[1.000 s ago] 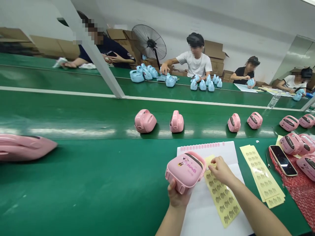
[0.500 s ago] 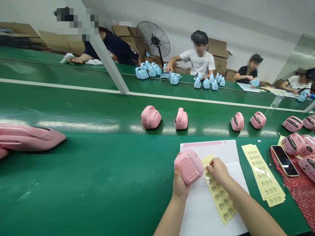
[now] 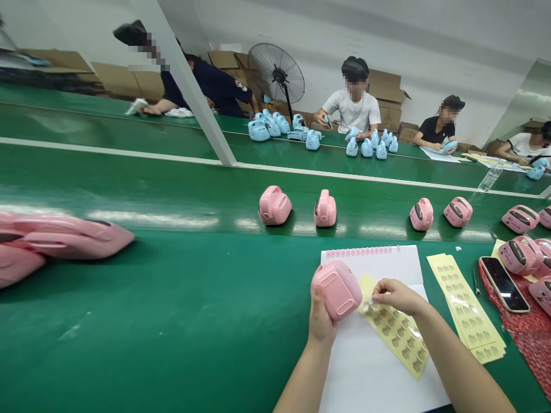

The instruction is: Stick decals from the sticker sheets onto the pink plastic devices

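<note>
My left hand (image 3: 321, 318) grips a small pink plastic device (image 3: 338, 289) and holds it tilted above a white sheet (image 3: 374, 367). My right hand (image 3: 396, 295) is closed in a pinch just right of the device. Its fingertips pinch a small clear sticker over a yellow sticker sheet (image 3: 398, 332) that lies on the white sheet. A row of small pink stickers (image 3: 361, 252) runs along the white sheet's top edge.
Pink devices (image 3: 275, 205) stand on the green belt (image 3: 172, 310) ahead, and more lie at the right by a phone (image 3: 504, 276) and a stack of yellow sheets (image 3: 467, 307). Large pink pieces (image 3: 64, 241) lie at left. Other people work with blue devices (image 3: 259, 131) at the far belt.
My left hand turned the pink device so its printed face now points away from me. My right hand lifted a sticker off the yellow sheet. The view shifted slightly left.
</note>
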A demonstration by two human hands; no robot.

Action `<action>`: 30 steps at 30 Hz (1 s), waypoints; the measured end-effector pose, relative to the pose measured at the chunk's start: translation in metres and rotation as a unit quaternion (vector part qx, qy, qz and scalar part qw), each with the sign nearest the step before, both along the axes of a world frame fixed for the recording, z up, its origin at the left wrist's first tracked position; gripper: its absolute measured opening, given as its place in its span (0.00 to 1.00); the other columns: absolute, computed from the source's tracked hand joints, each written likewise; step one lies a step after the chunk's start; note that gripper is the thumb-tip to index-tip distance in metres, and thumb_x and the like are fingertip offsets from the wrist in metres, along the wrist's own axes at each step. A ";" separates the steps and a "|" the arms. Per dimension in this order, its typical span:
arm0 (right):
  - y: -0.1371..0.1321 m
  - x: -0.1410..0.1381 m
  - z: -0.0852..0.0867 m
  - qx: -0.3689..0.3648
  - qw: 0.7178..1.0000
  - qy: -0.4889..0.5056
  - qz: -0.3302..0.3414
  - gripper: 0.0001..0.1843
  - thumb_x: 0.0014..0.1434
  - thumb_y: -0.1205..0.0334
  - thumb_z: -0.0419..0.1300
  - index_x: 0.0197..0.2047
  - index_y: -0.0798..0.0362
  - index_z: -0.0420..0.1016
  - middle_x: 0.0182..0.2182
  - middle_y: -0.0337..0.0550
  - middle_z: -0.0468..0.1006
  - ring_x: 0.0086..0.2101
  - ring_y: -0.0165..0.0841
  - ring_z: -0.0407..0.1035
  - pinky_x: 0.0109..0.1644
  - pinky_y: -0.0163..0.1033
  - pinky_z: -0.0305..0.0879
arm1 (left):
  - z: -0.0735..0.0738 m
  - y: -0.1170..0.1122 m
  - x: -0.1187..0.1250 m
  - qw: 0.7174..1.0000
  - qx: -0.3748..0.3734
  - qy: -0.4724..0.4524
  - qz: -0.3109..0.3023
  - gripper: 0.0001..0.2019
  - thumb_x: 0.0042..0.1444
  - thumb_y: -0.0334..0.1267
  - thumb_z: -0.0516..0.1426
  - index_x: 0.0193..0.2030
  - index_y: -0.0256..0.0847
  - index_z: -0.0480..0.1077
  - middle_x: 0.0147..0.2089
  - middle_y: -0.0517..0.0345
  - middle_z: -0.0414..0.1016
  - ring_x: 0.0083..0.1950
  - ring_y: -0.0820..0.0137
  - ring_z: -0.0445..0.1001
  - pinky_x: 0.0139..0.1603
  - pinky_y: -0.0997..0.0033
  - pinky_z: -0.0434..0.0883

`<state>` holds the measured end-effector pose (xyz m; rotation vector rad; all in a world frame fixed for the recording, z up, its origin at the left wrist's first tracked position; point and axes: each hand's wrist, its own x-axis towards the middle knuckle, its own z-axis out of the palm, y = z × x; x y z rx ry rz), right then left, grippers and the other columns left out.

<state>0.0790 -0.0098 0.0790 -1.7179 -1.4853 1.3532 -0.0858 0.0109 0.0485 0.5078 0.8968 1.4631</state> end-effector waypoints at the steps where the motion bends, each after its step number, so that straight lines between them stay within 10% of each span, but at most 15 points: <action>1: -0.001 0.004 0.005 0.012 0.999 0.030 0.002 0.05 0.46 0.64 0.59 0.23 0.53 0.66 0.23 0.35 0.69 0.27 0.28 0.63 0.32 0.33 0.59 | -0.001 0.000 0.000 1.000 -0.002 0.006 -0.005 0.36 0.38 0.62 0.58 0.53 0.46 0.63 0.50 0.53 0.71 0.49 0.59 0.69 0.43 0.64 0.69; 9: 0.001 -0.018 0.035 0.113 0.982 0.153 -0.022 0.12 0.42 0.54 0.64 0.24 0.53 0.69 0.30 0.38 0.66 0.32 0.30 0.63 0.37 0.37 0.62 | -0.009 -0.004 0.005 0.998 0.021 0.051 0.002 0.37 0.37 0.61 0.59 0.54 0.45 0.62 0.53 0.49 0.67 0.51 0.57 0.68 0.42 0.66 0.68; 30: 0.002 -0.041 0.027 0.183 0.982 0.012 -0.049 0.06 0.47 0.63 0.61 0.22 0.53 0.68 0.30 0.39 0.61 0.32 0.31 0.62 0.40 0.41 0.65 | -0.008 -0.008 0.009 0.998 0.017 0.054 0.007 0.39 0.37 0.61 0.59 0.56 0.45 0.60 0.55 0.49 0.65 0.52 0.56 0.67 0.45 0.63 0.67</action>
